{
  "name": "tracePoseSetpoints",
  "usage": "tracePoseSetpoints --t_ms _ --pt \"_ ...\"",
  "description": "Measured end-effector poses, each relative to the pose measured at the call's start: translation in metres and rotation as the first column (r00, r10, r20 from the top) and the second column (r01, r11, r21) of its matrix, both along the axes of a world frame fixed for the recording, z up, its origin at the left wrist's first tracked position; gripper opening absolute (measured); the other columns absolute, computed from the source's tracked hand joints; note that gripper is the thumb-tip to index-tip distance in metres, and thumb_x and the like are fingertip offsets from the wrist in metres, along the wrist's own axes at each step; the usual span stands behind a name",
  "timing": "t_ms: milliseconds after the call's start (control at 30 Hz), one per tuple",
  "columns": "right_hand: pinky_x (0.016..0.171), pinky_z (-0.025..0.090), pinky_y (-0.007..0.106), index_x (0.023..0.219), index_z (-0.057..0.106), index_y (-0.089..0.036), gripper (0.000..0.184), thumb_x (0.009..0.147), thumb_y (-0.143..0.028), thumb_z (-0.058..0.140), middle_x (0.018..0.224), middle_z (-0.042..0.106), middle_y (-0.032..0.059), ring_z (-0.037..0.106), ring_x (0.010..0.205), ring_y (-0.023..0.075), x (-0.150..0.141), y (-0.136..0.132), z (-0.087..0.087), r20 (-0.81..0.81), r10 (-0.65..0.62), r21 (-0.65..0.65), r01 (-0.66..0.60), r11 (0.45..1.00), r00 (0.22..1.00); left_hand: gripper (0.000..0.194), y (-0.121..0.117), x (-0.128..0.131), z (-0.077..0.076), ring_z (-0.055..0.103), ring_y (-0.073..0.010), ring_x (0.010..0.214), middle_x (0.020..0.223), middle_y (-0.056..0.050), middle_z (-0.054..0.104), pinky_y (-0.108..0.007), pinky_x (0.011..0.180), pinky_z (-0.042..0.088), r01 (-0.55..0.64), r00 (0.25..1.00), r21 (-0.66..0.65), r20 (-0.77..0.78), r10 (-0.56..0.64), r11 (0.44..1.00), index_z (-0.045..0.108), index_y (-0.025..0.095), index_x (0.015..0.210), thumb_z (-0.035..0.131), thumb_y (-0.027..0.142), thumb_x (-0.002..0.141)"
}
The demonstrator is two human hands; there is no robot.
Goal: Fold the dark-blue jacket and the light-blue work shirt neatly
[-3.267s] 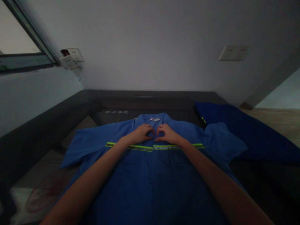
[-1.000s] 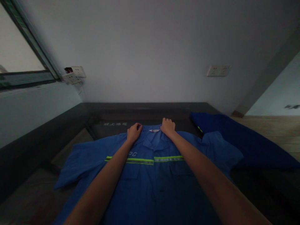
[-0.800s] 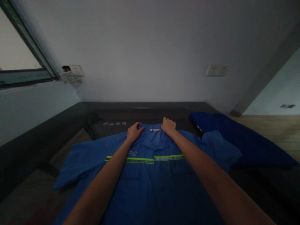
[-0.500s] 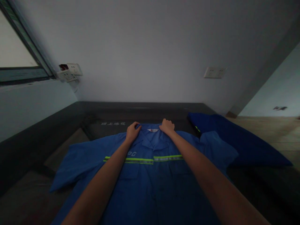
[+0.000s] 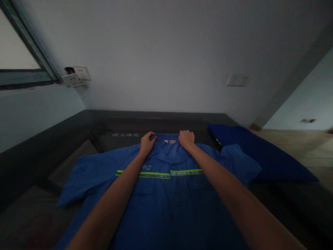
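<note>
Blue shirt (image 5: 171, 198) spread face up on the dark surface (image 5: 110, 141), collar (image 5: 162, 155) pinched at one end by the left hand (image 5: 147, 141) and at the other by the right hand (image 5: 186, 139), fingers curled over the edge; probably gripped at both ends so the neckline is drawn flat and even. Sleeves (image 5: 85, 173) laid outboard of both hands, likely for a square layout. Count: 1 shirt, 2 sleeves, 1 neck label (image 5: 170, 141) between hands, 2 reflective strips (image 5: 154, 175) below them, 1 darker blue cloth (image 5: 249, 152) right of the right hand, at least 3 socket plates (image 5: 238, 80) beyond the hands
</note>
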State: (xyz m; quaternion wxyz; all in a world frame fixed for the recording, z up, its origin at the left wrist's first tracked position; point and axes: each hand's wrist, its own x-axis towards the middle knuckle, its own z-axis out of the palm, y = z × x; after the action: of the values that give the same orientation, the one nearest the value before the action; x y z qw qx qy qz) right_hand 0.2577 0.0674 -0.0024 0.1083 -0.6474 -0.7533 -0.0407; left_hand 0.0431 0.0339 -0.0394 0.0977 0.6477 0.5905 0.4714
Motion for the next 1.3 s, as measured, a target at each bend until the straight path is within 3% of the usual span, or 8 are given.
tracePoseSetpoints --t_ms 200,400,600,1000,1300 --pt "0.086 0.042 0.037 0.101 0.065 -0.016 0.023 0.083 -0.02 0.052 0.112 0.065 0.0136 0.054 0.109 0.0268 0.01 -0.004 0.007 0.018 0.045 -0.043 -0.044 0.998 0.999 0.011 0.0 0.0 0.001 0.062 -0.0178 0.083 0.086 -0.002 0.067 -0.028 0.08 0.046 0.005 1.0 0.014 0.016 -0.005 1.0 0.062 0.019 0.086 0.054 0.026 0.081" --pt "0.073 0.047 0.028 0.104 0.062 -0.022 0.025 0.079 -0.02 0.061 0.104 0.068 0.0073 0.063 0.096 0.0214 0.02 0.001 0.013 -0.034 -0.041 -0.132 0.036 0.991 0.999 0.012 -0.001 0.001 0.0 0.062 -0.0177 0.083 0.085 -0.002 0.067 -0.028 0.079 0.047 0.008 1.0 0.017 0.024 -0.009 1.0 0.062 0.019 0.086 0.054 0.027 0.081" --pt "0.073 0.048 0.028 0.096 0.068 -0.02 0.019 0.078 -0.016 0.062 0.102 0.069 0.0095 0.065 0.096 0.0232 0.02 0.001 0.023 -0.035 -0.086 -0.156 0.08 0.985 0.996 0.012 0.0 0.0 -0.002 0.061 -0.017 0.081 0.084 -0.001 0.067 -0.027 0.078 0.047 0.008 1.0 0.021 0.025 -0.008 1.0 0.062 0.019 0.086 0.055 0.027 0.081" --pt "0.081 0.048 0.026 0.098 0.072 -0.015 0.022 0.078 -0.012 0.063 0.105 0.069 0.0135 0.065 0.099 0.0224 0.018 0.013 0.044 0.059 0.008 -0.2 0.004 0.98 0.998 0.012 0.002 0.0 -0.003 0.062 -0.0181 0.081 0.084 -0.002 0.068 -0.028 0.076 0.047 -0.004 1.0 0.019 0.03 0.004 1.0 0.063 0.018 0.086 0.056 0.026 0.08" --pt "0.084 0.05 0.033 0.11 0.068 -0.016 0.034 0.076 -0.018 0.067 0.112 0.067 0.017 0.064 0.104 0.0267 0.007 0.02 0.035 0.124 -0.019 -0.267 0.052 0.962 0.992 0.01 0.003 0.0 -0.003 0.062 -0.0185 0.08 0.082 -0.003 0.068 -0.028 0.075 0.046 0.007 1.0 0.044 0.029 -0.008 0.999 0.064 0.018 0.084 0.056 0.023 0.079"
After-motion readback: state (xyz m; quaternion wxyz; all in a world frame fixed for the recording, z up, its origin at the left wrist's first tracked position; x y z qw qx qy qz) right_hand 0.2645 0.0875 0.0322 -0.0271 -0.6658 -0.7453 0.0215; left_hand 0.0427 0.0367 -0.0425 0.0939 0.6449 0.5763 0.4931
